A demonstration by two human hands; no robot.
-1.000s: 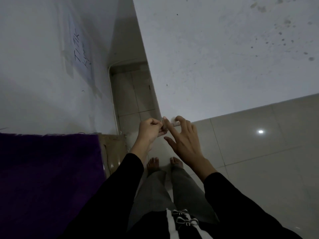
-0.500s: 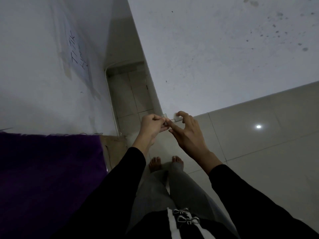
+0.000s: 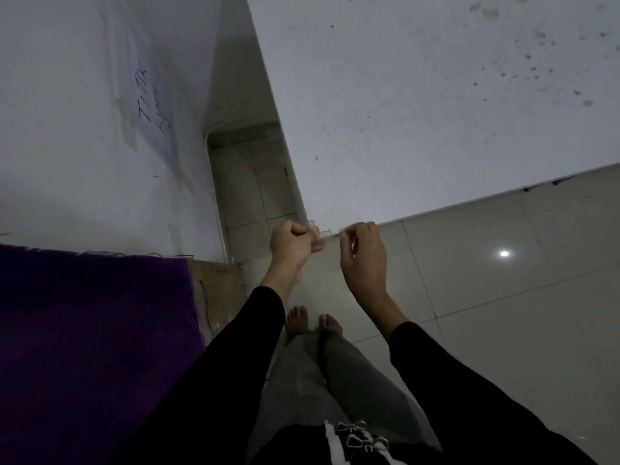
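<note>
My left hand [image 3: 292,245] is curled into a fist and pinches a small clear plastic piece [image 3: 318,236], which looks like a transparent strip or tab, in front of the wall corner. My right hand [image 3: 362,260] hangs a short way to the right of it with fingers curled, thumb and forefinger pinched together near its top. Whether the right fingertips hold a thin bit of the clear material is too small to tell. Both arms wear black sleeves.
A white wall corner [image 3: 288,169] juts out just beyond my hands. A taped paper note [image 3: 147,105] hangs on the left wall. Purple cloth [image 3: 84,330] covers something at the left, beside a cardboard box [image 3: 218,290]. My bare feet [image 3: 313,322] stand on pale floor tiles [image 3: 503,313].
My right hand has pulled away to the right from my left hand and its fingers have curled in. The left hand keeps its pinch on the clear piece.
</note>
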